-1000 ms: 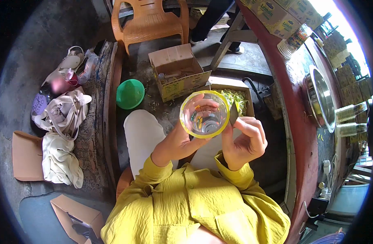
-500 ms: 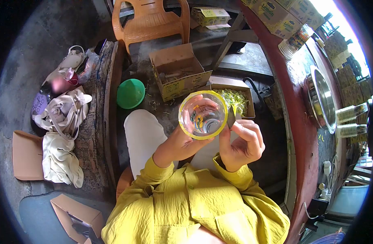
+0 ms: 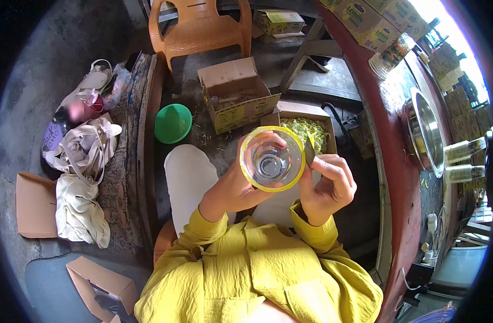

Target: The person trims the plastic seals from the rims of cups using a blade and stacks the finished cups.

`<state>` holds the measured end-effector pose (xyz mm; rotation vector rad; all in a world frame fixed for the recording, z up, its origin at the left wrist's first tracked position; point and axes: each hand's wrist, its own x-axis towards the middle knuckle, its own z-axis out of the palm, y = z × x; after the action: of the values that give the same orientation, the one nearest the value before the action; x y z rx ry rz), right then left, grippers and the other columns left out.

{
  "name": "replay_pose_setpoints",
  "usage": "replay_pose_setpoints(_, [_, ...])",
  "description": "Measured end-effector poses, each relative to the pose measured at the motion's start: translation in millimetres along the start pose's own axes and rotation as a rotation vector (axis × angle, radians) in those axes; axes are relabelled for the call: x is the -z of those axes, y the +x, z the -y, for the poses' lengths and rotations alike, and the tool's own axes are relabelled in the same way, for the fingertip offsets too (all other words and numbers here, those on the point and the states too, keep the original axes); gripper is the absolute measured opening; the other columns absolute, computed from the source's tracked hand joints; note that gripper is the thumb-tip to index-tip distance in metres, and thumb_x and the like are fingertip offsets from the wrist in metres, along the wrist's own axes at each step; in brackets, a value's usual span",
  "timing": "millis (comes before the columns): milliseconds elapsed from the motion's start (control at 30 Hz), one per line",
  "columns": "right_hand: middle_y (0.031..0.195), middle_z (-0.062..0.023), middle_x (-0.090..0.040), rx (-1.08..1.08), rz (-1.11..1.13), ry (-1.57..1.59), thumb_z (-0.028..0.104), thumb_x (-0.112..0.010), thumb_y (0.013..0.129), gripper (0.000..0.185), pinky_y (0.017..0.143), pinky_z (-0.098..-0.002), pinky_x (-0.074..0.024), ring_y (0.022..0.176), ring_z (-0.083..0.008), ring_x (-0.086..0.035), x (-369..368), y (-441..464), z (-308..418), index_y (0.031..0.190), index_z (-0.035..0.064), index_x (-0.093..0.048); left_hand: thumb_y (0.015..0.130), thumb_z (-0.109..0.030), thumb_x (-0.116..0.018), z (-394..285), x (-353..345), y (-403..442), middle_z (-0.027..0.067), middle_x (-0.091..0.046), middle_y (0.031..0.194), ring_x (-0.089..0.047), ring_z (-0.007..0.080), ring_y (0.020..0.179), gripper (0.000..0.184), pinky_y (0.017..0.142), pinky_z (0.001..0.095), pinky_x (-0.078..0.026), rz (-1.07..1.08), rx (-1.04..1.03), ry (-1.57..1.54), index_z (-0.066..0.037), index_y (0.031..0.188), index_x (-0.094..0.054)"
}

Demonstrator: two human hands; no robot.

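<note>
On a dark grey floor (image 3: 47, 40), an orange plastic armchair (image 3: 206, 39) and, nearer by, a round green plastic bowl (image 3: 173, 124). To the left, beside a long dark patterned bench (image 3: 127, 183), a cream strapped bag (image 3: 79, 149) and a crumpled off-white cloth (image 3: 77, 207). To the right, on a long red-edged counter (image 3: 405, 226), a wide shiny steel basin (image 3: 428, 129) and yellow printed cardboard cartons (image 3: 359, 22).

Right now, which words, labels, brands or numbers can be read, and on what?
"Lemon": yellow printed cardboard boxes, upper right.
"Back", then apparently "OHO": purple rounded item, far left.
Too small or blurred: remaining print on those boxes, and print on the open brown cardboard box.
</note>
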<state>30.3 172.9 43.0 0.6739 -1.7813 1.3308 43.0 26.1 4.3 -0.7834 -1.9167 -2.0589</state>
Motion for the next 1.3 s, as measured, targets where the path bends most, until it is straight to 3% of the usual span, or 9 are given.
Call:
replay_pose_setpoints(233, [0.064, -0.0105, -0.059, -0.02, 0.014, -0.018, -0.012, -0.066, 0.057, 0.021, 0.053, -0.0227, -0.0452, 0.057, -0.0163, -0.058, 1.8, 2.5, 2.2, 0.074, -0.0011, -0.061, 0.066, -0.016, -0.07, -3.6, 5.8, -2.6, 0.0104, -0.041, 0.115, -0.039, 0.0239, 0.111, 0.069, 0.094, 0.0345, -0.031, 0.097, 0.112, 0.066, -0.002, 0.121, -0.031])
replay_pose_setpoints(433, [0.066, -0.0111, -0.06, -0.076, 0.086, 0.019, -0.012, -0.066, 0.058, 0.02, 0.054, -0.0229, -0.0455, 0.058, -0.0167, -0.059, 6.6, 0.8, 1.2, 0.074, -0.0016, -0.06, 0.065, -0.018, -0.071, -3.4, 4.2, -4.3, 0.0098, -0.042, 0.114, -0.039, 0.0238, 0.111, 0.068, 0.094, 0.0341, -0.032, 0.01, 0.094, 0.036, -0.002, 0.119, -0.033])
replay_pose_setpoints(833, [0.067, -0.0109, -0.06, -0.091, 0.13, 0.055, -0.01, -0.067, 0.059, 0.019, 0.054, -0.0231, -0.0452, 0.059, -0.017, -0.059, 6.9, 2.8, -1.5, 0.075, -0.0016, -0.061, 0.063, -0.01, -0.073, -3.5, 8.2, -1.2, 0.0085, -0.043, 0.107, -0.046, 0.0178, 0.101, 0.066, 0.089, 0.0305, -0.038, 0.062, 0.034, -0.076, -0.003, 0.116, -0.035])
replay_pose_setpoints(933, [0.067, -0.0107, -0.06, -0.108, 0.148, 0.037, -0.01, -0.067, 0.059, 0.019, 0.054, -0.0231, -0.0449, 0.059, -0.0173, -0.059, 8.6, -0.1, -1.4, 0.075, -0.0015, -0.061, 0.06, -0.01, -0.076, -7.6, 3.0, 1.1, 0.0077, -0.045, 0.105, -0.047, 0.0166, 0.099, 0.067, 0.086, 0.0295, -0.039, -0.018, -0.001, 0.021, -0.004, 0.114, -0.037])
replay_pose_setpoints(1033, [0.067, -0.0107, -0.06, -0.107, 0.148, 0.007, -0.009, -0.067, 0.059, 0.019, 0.054, -0.0231, -0.0447, 0.059, -0.0174, -0.058, 8.7, 0.7, -0.7, 0.075, -0.0013, -0.061, 0.058, -0.009, -0.078, -7.5, 6.1, 4.5, 0.0067, -0.047, 0.103, -0.048, 0.0154, 0.098, 0.068, 0.084, 0.0286, -0.04, 0.065, 0.058, 0.089, -0.004, 0.113, -0.038])
replay_pose_setpoints(1300, [0.068, -0.0104, -0.06, -0.14, 0.161, 0.097, -0.009, -0.067, 0.059, 0.018, 0.054, -0.0229, -0.0442, 0.059, -0.0162, -0.058, 9.2, 2.4, -2.2, 0.074, -0.0011, -0.061, 0.059, -0.005, -0.077, -9.0, 6.8, 3.1, 0.0078, -0.046, 0.104, -0.049, 0.0154, 0.096, 0.075, 0.083, 0.0282, -0.04, 0.096, -0.05, 0.074, -0.005, 0.116, -0.029])
